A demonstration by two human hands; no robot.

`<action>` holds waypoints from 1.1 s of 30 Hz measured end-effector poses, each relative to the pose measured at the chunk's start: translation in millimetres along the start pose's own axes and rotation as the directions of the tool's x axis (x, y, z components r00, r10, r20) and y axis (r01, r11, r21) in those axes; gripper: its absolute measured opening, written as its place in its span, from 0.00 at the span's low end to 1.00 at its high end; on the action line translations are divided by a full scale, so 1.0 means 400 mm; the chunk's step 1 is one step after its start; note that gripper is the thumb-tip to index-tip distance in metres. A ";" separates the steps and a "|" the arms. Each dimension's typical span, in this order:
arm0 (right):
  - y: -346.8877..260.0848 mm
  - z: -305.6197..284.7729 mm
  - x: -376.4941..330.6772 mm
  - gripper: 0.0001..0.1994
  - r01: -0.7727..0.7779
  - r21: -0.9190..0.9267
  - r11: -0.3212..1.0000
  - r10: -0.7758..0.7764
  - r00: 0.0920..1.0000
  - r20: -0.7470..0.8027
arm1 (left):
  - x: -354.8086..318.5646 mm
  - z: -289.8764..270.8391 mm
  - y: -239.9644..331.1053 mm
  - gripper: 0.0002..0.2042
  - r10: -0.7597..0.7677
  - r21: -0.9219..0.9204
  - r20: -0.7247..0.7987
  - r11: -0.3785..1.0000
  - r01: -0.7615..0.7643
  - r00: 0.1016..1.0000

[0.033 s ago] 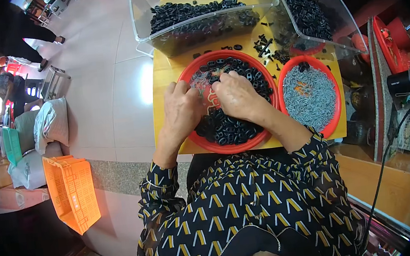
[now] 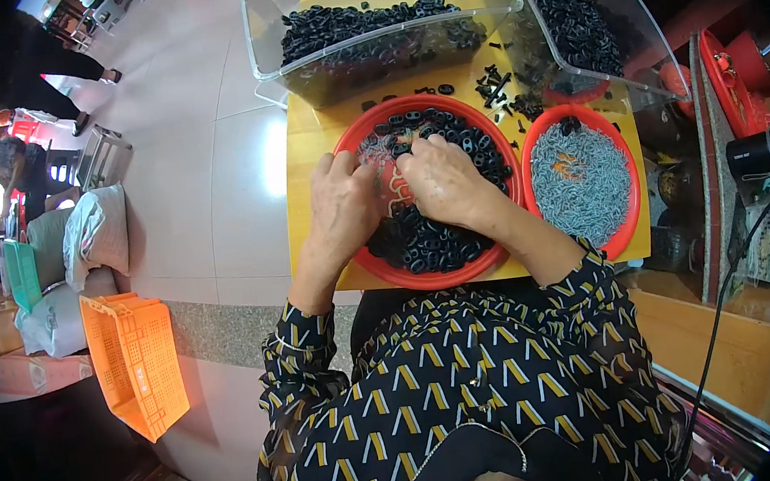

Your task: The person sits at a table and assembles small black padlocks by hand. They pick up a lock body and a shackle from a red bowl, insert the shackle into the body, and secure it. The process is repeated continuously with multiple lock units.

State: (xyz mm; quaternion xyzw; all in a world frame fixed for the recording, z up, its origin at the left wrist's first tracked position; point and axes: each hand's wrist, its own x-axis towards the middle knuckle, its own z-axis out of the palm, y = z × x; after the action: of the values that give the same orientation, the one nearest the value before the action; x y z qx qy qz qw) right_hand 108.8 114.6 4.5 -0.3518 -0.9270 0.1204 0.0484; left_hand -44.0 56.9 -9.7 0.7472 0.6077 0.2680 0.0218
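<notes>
A round red tray (image 2: 426, 279) full of black oval rings (image 2: 431, 241) sits on a yellow board (image 2: 302, 146) in front of me. Both hands are down in it. My left hand (image 2: 341, 212) rests on the tray's left side with its fingers bent toward the middle. My right hand (image 2: 444, 184) lies over the centre, fingers curled against the left hand's fingertips. What the fingertips pinch is hidden. To the right stands a second red tray (image 2: 629, 217) holding small grey metal pieces (image 2: 581, 183).
Two clear plastic bins of black rings (image 2: 374, 28) (image 2: 582, 27) stand behind the trays, with loose black parts (image 2: 491, 86) between them. An orange crate (image 2: 133, 362) and white sacks (image 2: 93, 236) lie on the floor to the left. Other people (image 2: 21, 164) are far left.
</notes>
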 end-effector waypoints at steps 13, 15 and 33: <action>0.006 0.028 -0.012 0.05 0.096 0.038 0.995 -0.091 0.988 -0.129 | 0.029 0.041 0.014 0.06 0.048 0.273 0.126 0.958 -0.081 0.991; 0.003 0.014 -0.025 0.04 0.130 0.098 0.987 -0.108 0.973 -0.205 | 0.029 0.040 0.015 0.07 0.063 0.323 0.158 0.940 -0.112 0.985; -0.036 -0.074 -0.204 0.06 -0.094 0.911 0.402 0.118 0.992 0.051 | 0.043 0.028 0.077 0.11 0.047 0.384 0.358 0.903 -0.193 0.933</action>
State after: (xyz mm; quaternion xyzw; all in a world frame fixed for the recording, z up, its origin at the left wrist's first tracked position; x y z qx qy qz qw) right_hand 166.0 55.6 36.3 -0.3282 -0.6881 0.6035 0.2338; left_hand -9.7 68.1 -2.0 0.8062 0.5896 0.0013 -0.0484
